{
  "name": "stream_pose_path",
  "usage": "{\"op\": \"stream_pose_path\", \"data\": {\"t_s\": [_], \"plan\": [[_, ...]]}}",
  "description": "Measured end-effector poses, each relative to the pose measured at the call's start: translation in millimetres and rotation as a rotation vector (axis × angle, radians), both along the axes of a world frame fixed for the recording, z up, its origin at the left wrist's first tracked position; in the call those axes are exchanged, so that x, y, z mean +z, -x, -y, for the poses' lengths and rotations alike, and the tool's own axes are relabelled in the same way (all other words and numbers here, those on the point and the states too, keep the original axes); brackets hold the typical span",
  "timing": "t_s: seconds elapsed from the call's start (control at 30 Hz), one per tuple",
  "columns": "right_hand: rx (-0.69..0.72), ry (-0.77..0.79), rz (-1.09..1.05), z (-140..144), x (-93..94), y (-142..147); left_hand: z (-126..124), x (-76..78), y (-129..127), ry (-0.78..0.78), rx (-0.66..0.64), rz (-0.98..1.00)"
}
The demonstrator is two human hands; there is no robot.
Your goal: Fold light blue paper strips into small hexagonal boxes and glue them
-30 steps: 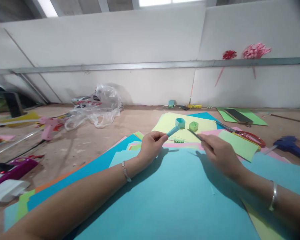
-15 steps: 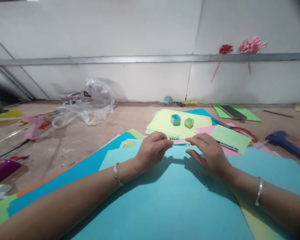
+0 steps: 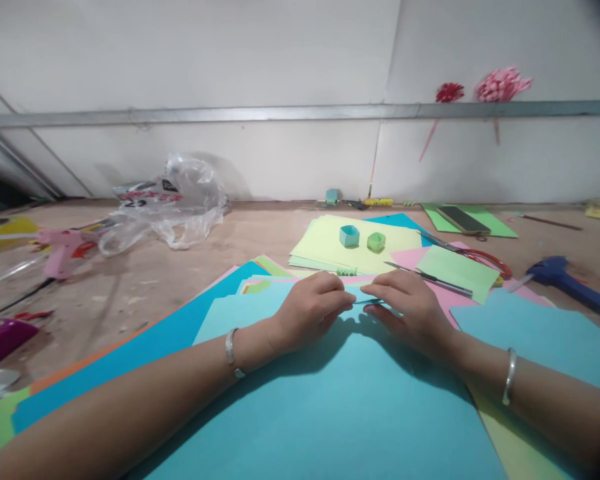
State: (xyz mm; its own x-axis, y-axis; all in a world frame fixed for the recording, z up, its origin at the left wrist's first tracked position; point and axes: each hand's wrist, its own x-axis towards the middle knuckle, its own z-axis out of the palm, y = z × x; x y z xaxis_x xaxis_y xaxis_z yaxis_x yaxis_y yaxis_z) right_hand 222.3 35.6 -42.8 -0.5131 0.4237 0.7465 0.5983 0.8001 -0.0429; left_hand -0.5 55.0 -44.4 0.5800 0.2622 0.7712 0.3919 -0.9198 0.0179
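A thin folded strip of blue paper (image 3: 365,302) spans the gap between my hands. My left hand (image 3: 314,308) pinches its left end. The fingers and thumb of my right hand (image 3: 409,303) close on its right end. Both hands are held just above a large light-blue paper sheet (image 3: 360,400). Beyond them, a small blue paper box (image 3: 349,236) and a small green paper box (image 3: 377,242) sit on pale yellow sheets (image 3: 315,241). A crimped green paper strip (image 3: 347,272) lies just past my left fingers.
To the right are a pen (image 3: 440,283), red-handled scissors (image 3: 485,261), a blue glue gun (image 3: 563,279) and a phone (image 3: 463,219). A pink glue gun (image 3: 63,250), a plastic bag (image 3: 175,203) and a purple object (image 3: 5,341) lie left. Paper flowers (image 3: 503,87) hang on the wall rail.
My right hand has moved left and its thumb and fingers have closed on the strip's looped end. Both hands sit slightly lower and closer together.
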Motion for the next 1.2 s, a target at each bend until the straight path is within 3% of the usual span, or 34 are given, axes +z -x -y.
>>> {"op": "stream_pose_path", "data": {"t_s": [0.23,0.6,0.87,0.97,1.2], "plan": [[0.090,0.155,-0.065,2,-1.4,-1,1,-0.3,1,0.040,-0.023,-0.053],[-0.002,0.501,-0.281,0,2.5,-5,-5,0.2,5,0.222,-0.051,0.035],[0.104,0.557,-0.245,-7,2.7,-11,-5,2.7,3,0.423,-0.046,0.022],[0.122,0.519,-0.208,-9,3.2,-12,-4,3.7,3,0.442,-0.026,0.005],[0.137,0.089,0.171,-2,1.9,0,18,8.0,-4,0.353,0.034,-0.071]]}}
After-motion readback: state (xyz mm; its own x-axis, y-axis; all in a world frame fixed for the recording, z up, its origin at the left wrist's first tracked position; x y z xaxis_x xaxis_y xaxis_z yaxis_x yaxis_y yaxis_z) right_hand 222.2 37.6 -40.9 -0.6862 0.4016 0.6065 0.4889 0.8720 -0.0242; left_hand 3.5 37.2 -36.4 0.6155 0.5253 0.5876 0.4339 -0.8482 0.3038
